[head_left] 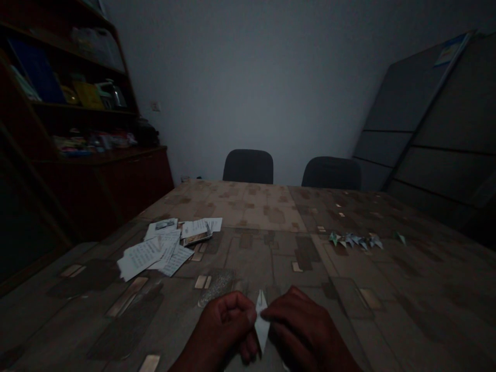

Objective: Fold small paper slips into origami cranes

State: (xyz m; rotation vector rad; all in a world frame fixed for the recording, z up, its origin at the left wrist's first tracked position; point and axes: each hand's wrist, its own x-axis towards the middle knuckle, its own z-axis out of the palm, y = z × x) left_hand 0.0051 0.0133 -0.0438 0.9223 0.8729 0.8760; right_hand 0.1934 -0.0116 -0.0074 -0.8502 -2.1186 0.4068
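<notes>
A narrow diamond of folded white paper [262,330] stands out between my hands at the near side of the table, its slit tip pointing away from me. My left hand [228,325] pinches its left edge between thumb and curled fingers. From the other side, my right hand [300,323] has its bent fingers on the paper's right edge, the index fingertip resting on its face. The right thumb is mostly hidden beneath the hand. Farther off to the right, several small folded paper pieces [354,240] sit in a row, with a greenish one [400,237] apart from them.
Printed paper sheets [143,256] lie in a loose pile on the left of the patterned table [248,258]. Two dark chairs [248,166] stand at the far edge. A filled shelf unit [89,103] is at left, and grey panels [406,103] rise at right. The room is dim.
</notes>
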